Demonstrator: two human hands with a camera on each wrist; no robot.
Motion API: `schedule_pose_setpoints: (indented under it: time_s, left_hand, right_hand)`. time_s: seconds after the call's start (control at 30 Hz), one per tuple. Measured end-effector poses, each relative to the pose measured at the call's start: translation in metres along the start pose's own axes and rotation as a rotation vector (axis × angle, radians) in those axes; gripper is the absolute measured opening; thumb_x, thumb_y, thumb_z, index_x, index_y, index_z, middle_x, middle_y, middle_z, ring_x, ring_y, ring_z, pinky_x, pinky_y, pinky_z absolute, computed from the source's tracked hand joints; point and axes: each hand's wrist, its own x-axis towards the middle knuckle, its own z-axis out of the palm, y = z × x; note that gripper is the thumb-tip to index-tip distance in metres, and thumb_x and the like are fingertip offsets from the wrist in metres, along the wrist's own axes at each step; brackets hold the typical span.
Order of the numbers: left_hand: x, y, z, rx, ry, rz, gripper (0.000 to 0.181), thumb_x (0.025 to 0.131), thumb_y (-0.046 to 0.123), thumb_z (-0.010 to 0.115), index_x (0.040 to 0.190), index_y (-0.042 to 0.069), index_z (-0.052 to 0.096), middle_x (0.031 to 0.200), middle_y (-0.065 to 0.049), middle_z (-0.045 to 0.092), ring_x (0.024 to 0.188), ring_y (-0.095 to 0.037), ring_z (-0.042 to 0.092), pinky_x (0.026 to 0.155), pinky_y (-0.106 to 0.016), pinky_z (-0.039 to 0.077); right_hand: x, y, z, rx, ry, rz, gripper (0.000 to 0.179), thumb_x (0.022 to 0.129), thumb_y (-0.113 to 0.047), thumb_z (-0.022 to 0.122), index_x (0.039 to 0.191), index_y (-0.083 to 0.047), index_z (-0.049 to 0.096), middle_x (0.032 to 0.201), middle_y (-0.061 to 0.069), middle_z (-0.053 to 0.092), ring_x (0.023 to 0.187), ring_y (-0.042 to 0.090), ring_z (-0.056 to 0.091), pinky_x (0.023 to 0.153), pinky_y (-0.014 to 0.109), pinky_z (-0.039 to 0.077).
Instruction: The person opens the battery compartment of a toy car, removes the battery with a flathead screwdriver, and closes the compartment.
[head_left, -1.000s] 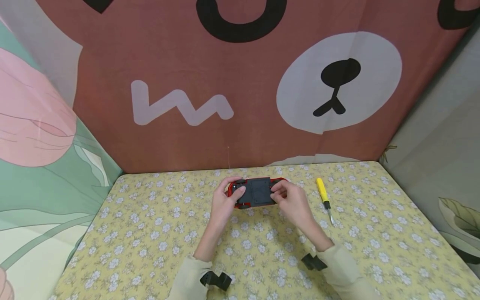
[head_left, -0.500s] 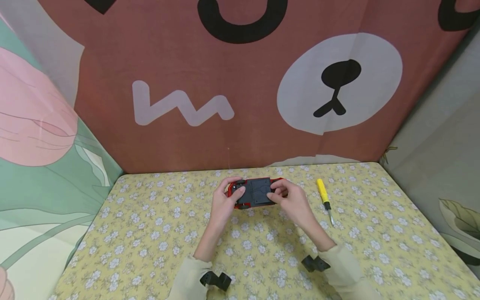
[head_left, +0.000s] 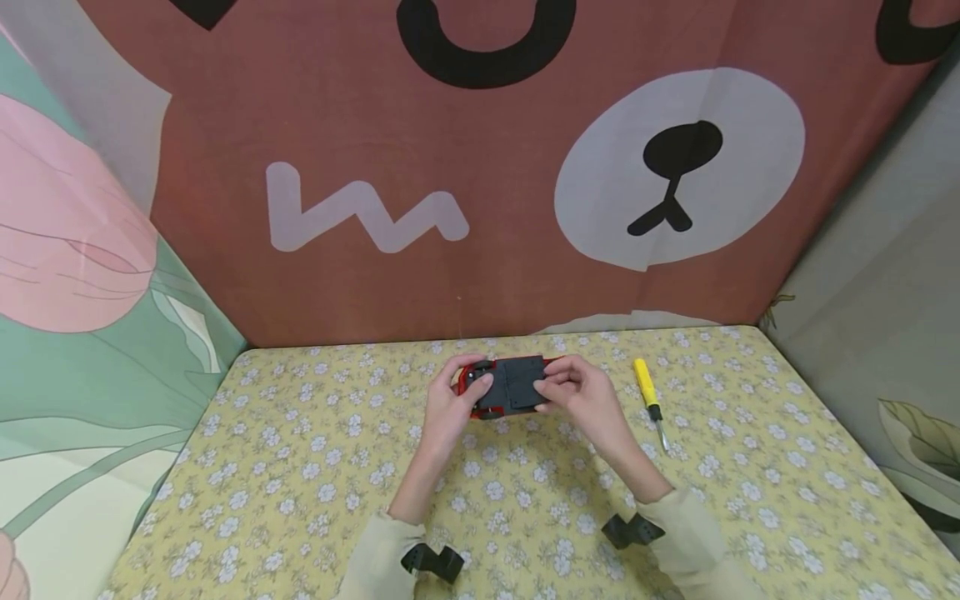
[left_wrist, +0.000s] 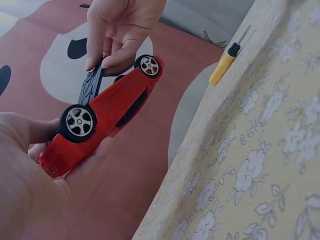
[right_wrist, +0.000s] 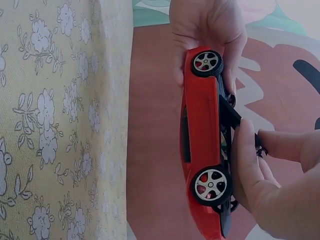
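Observation:
My left hand [head_left: 448, 398] grips one end of a red toy car [left_wrist: 112, 107], thumb on its underside and fingers beneath. The car is upside down above the table, its black underside facing up. With thumb and fingers, my right hand [head_left: 588, 402] pinches the free end of the flat black bottom cover [head_left: 525, 382]. In the right wrist view that cover [right_wrist: 231, 115] stands tilted away from the red body, with a gap showing between them. Silver-spoked wheels [right_wrist: 211, 185] show along the car's side. The inside of the car is mostly hidden.
A screwdriver [head_left: 645, 385] with a yellow handle lies on the table to the right of my right hand. The table has a yellow flowered cloth [head_left: 300, 467]. Behind it hangs a reddish-brown cloth [head_left: 360, 292] with a bear face.
My right thumb has come onto the cover's edge, and the right hand has lifted the cover's right end a little off the car. The left hand keeps its grip; the screwdriver stays put.

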Motion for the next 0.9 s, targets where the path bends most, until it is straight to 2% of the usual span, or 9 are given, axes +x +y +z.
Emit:
schedule_pose_setpoints:
  time_s: [0.1,0.23,0.4,0.9]
  left_hand:
    - [0.0001,-0.0003,0.0006,0.000,-0.001,0.003,0.033,0.098,0.007,0.069,0.131,0.005,0.066,0.132,-0.019,0.063,0.104,-0.033,0.072,0.076,-0.031,0.060]
    - [0.0002,-0.0008,0.0011,0.004,-0.004,0.004,0.033,0.098,0.007,0.070,0.130,0.005,0.067,0.134,-0.018,0.062,0.105,-0.032,0.072,0.076,-0.031,0.060]
    - [0.0003,-0.0013,0.0015,0.008,-0.006,0.000,0.032,0.097,0.007,0.070,0.130,0.006,0.067,0.134,-0.017,0.062,0.105,-0.032,0.071,0.076,-0.031,0.060]
    - [0.0001,-0.0022,0.0020,-0.003,-0.030,0.001,0.033,0.098,0.006,0.069,0.131,0.005,0.066,0.134,-0.019,0.062,0.107,-0.035,0.071,0.077,-0.032,0.060]
  right_hand:
    - [0.0003,-0.0001,-0.0004,0.028,-0.005,0.008,0.039,0.096,0.000,0.070,0.131,0.006,0.055,0.098,0.018,0.065,0.077,0.020,0.070,0.075,0.038,0.063]
    - [0.0004,0.0015,-0.0007,-0.007,-0.022,-0.028,0.045,0.096,0.002,0.070,0.138,0.003,0.057,0.098,0.020,0.065,0.077,0.021,0.070,0.075,0.039,0.063]
    - [0.0007,0.0025,-0.0003,-0.062,-0.018,-0.057,0.042,0.095,0.000,0.071,0.136,0.003,0.061,0.099,0.019,0.065,0.080,0.023,0.070,0.078,0.044,0.062]
    - [0.0028,0.0019,0.0012,-0.060,-0.014,-0.032,0.040,0.095,0.001,0.072,0.133,0.004,0.059,0.097,0.017,0.064,0.081,0.026,0.071,0.078,0.048,0.062]
